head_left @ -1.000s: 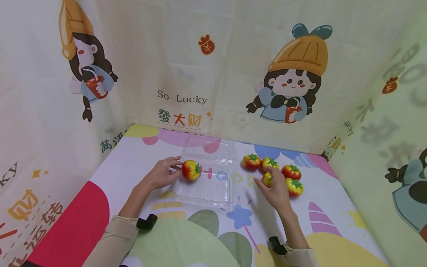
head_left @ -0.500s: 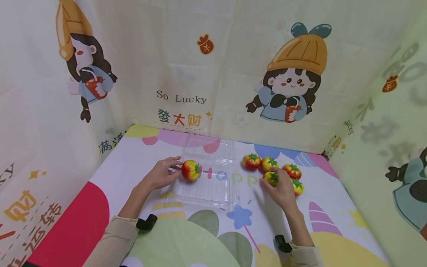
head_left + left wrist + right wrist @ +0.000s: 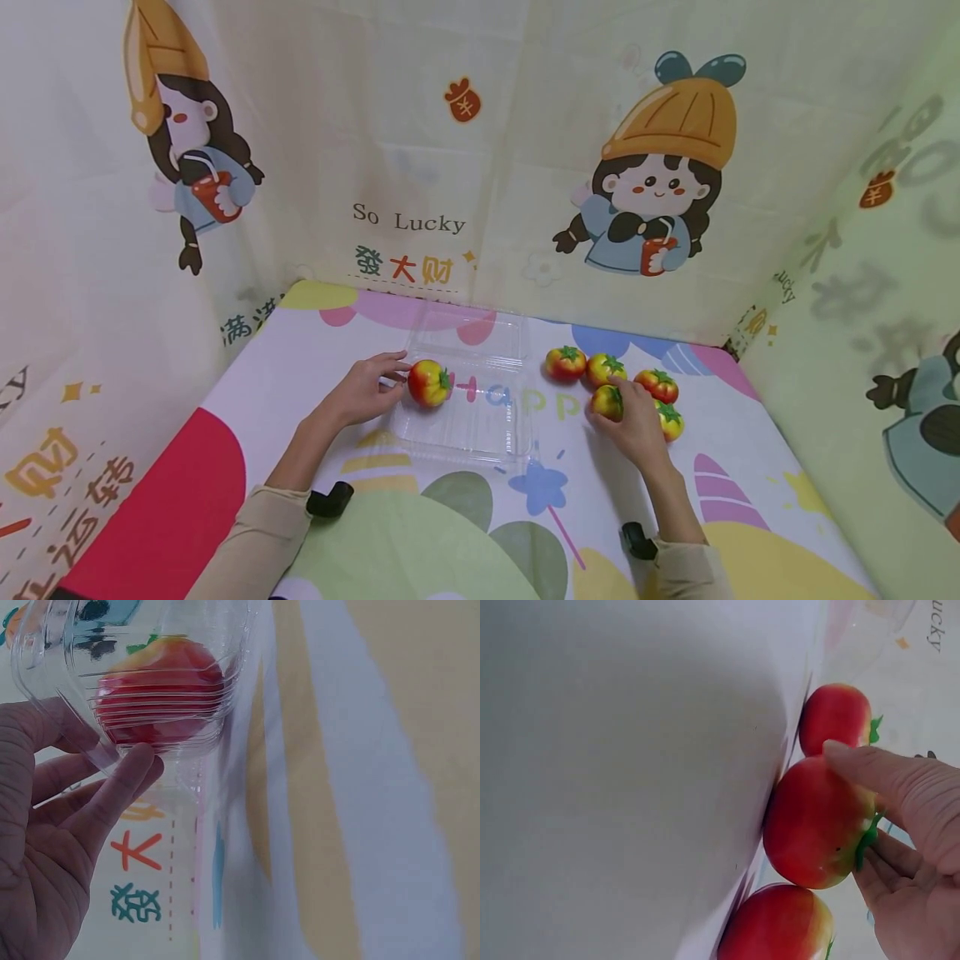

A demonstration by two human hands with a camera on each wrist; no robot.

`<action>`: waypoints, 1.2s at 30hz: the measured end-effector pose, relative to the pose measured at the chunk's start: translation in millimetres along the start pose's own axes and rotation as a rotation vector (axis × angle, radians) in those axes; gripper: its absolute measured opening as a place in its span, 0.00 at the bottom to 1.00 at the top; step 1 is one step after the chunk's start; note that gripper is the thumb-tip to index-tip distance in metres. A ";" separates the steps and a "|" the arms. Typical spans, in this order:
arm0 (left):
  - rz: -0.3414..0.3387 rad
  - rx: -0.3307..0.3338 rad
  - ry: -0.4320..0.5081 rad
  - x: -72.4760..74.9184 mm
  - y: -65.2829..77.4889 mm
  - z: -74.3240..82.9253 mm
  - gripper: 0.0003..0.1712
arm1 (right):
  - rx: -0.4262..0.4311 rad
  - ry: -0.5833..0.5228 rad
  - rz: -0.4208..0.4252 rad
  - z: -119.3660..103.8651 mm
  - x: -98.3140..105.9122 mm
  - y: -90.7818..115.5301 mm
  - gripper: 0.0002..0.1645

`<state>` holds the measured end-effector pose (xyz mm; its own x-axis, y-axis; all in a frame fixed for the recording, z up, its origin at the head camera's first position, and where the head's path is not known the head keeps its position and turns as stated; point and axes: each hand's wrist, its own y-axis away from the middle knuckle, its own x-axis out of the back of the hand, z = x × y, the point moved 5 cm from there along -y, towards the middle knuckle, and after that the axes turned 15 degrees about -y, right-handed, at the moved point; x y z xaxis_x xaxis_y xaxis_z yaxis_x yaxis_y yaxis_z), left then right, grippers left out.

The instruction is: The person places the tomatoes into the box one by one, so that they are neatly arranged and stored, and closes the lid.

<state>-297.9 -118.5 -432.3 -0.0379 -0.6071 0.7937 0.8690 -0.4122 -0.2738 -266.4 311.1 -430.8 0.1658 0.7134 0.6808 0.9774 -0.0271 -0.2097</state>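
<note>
In the head view, my left hand (image 3: 371, 389) is at the left side of an opened clear plastic clamshell box (image 3: 465, 429). Thumb and fingers pinch the box's rim in the left wrist view. Inside the box, next to that hand, sits one red-and-yellow tomato (image 3: 429, 384) with a green calyx. My right hand (image 3: 637, 421) holds another tomato (image 3: 817, 825) at the table, thumb on one side and fingers round the calyx side. Part of it is hidden by the hand in the head view.
Several more tomatoes stand around my right hand: one at the back left (image 3: 566, 364), one just behind (image 3: 604, 368), one at the back right (image 3: 657, 385), and one partly covered (image 3: 670, 421). The box's lid (image 3: 468, 333) lies folded back towards the cloth wall (image 3: 510, 283).
My right hand has moved slightly right and closed its thumb and fingers on the nearest tomato, which has tilted a little. My left hand and the box have stayed put.
</note>
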 end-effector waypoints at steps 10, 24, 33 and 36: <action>0.005 0.003 -0.014 0.4 -0.2 -0.7 0.20 | 0.082 0.054 -0.012 1.2 -1.9 -1.6 0.36; 0.010 -0.003 -0.023 1.2 0.4 1.2 0.19 | 0.059 0.116 0.000 -2.3 -2.8 -5.3 0.31; 0.015 -0.009 -0.012 1.5 -0.3 0.0 0.19 | 0.030 0.094 -0.013 -1.6 -3.5 -4.9 0.33; 0.010 -0.007 -0.010 0.5 0.1 -0.6 0.19 | 0.028 0.078 -0.008 -3.4 -3.1 -2.4 0.34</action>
<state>-298.1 -119.3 -432.3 -0.0240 -0.6041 0.7965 0.8659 -0.4107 -0.2854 -268.8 306.6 -430.1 0.1690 0.6568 0.7349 0.9748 -0.0011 -0.2232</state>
